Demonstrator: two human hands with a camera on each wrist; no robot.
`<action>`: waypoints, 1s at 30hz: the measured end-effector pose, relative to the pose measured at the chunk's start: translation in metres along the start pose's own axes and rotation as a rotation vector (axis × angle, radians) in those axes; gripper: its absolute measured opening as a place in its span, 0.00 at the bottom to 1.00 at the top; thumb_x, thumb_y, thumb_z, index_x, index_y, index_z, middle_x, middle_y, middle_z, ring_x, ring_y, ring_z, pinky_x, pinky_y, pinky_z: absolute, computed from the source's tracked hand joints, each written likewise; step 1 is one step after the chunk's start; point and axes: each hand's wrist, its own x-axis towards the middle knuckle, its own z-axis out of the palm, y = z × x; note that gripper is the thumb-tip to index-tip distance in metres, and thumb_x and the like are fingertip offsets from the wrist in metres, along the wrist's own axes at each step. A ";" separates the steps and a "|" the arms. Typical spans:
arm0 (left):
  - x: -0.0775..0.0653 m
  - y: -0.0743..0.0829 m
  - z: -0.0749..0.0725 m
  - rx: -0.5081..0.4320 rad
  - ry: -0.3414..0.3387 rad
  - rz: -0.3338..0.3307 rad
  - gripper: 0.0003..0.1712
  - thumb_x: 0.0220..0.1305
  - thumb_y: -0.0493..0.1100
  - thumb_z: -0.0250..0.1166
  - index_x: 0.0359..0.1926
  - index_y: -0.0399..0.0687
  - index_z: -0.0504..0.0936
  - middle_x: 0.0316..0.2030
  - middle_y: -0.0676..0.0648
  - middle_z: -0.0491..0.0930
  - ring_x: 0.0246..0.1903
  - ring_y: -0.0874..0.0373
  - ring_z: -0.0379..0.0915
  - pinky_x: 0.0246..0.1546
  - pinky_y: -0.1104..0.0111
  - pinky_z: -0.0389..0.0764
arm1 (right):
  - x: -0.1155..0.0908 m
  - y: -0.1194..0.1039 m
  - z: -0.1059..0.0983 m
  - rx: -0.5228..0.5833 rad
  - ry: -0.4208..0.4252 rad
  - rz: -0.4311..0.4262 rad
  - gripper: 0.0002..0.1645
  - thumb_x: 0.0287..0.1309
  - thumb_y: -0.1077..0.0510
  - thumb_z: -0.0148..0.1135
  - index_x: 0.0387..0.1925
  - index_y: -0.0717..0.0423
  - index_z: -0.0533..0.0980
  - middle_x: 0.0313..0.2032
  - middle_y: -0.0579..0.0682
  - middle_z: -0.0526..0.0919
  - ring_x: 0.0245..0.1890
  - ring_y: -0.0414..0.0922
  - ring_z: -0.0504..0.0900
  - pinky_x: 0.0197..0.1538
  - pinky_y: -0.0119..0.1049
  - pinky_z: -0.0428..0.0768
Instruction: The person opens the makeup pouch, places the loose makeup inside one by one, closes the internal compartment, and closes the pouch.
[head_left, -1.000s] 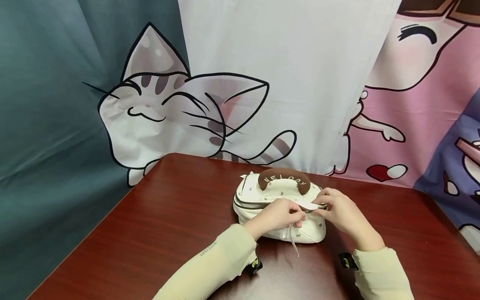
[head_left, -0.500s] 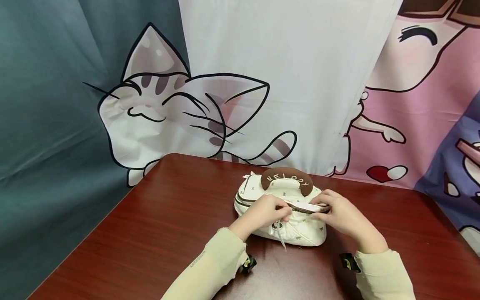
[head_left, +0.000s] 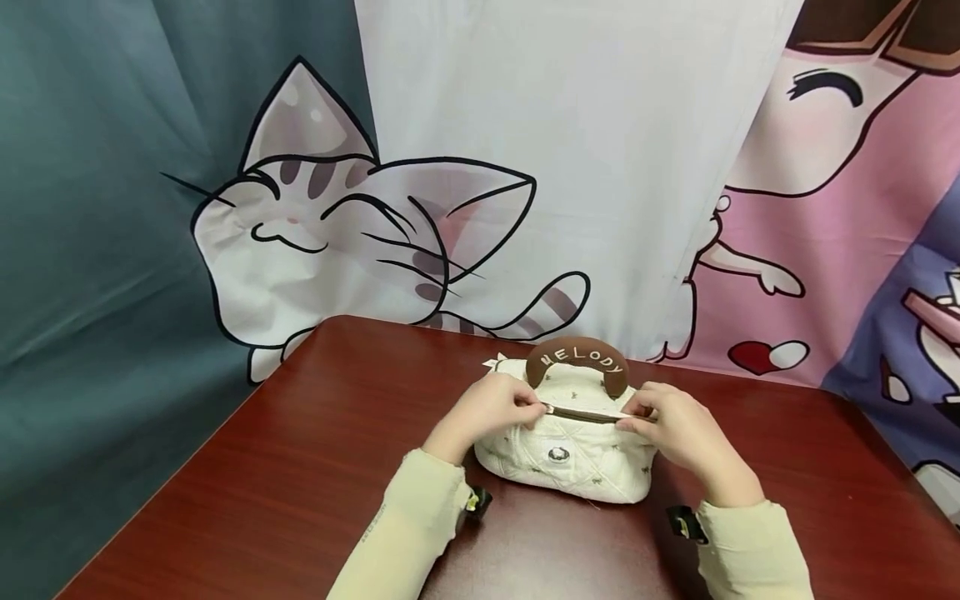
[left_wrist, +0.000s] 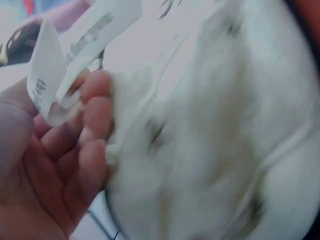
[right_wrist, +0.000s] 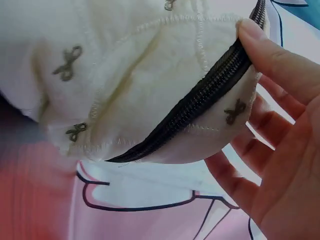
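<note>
A cream quilted handbag (head_left: 600,471) with small dark bows stands on the table, its brown padded handle (head_left: 577,352) lettered MELODY. My left hand (head_left: 493,408) is at the left part of the bag's top zipper, fingers curled. In the left wrist view a white printed ribbon (left_wrist: 47,75) loops between its thumb and fingers; the zipper slider is hidden. At the right end, my right hand (head_left: 678,427) pinches the bag's edge, thumb beside the dark zipper (right_wrist: 195,100) and fingers behind. The zipper's teeth look joined in the right wrist view. A round badge (head_left: 558,454) shows on the front.
The dark red wooden table (head_left: 337,450) extends on both sides of the bag. Behind it hangs a printed curtain (head_left: 465,92) with cartoon figures. Black wrist devices (head_left: 477,503) sit at both sleeves.
My left hand has slid leftward along the zipper line, away from the right hand, uncovering the badge. The right hand keeps its hold at the right end. The ribbon no longer hangs down in front.
</note>
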 end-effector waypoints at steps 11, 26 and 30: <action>-0.009 -0.003 -0.016 0.036 -0.093 0.099 0.14 0.58 0.43 0.63 0.15 0.55 0.79 0.13 0.64 0.70 0.15 0.70 0.61 0.18 0.77 0.63 | 0.003 -0.024 0.021 -0.057 0.075 -0.161 0.11 0.43 0.47 0.72 0.29 0.46 0.81 0.29 0.40 0.75 0.30 0.40 0.72 0.33 0.39 0.72; -0.024 -0.021 -0.039 -0.013 -0.102 0.027 0.11 0.57 0.40 0.63 0.19 0.53 0.82 0.14 0.60 0.76 0.19 0.70 0.69 0.25 0.75 0.70 | 0.003 -0.021 0.027 -0.093 0.104 -0.198 0.15 0.37 0.48 0.75 0.26 0.46 0.77 0.28 0.40 0.74 0.32 0.43 0.73 0.36 0.42 0.71; -0.025 -0.025 -0.041 -0.075 -0.136 0.055 0.10 0.58 0.38 0.63 0.20 0.50 0.82 0.16 0.58 0.78 0.21 0.69 0.72 0.25 0.75 0.72 | 0.007 -0.029 0.036 -0.111 0.142 -0.266 0.16 0.34 0.47 0.76 0.25 0.45 0.78 0.28 0.39 0.73 0.31 0.43 0.73 0.34 0.40 0.71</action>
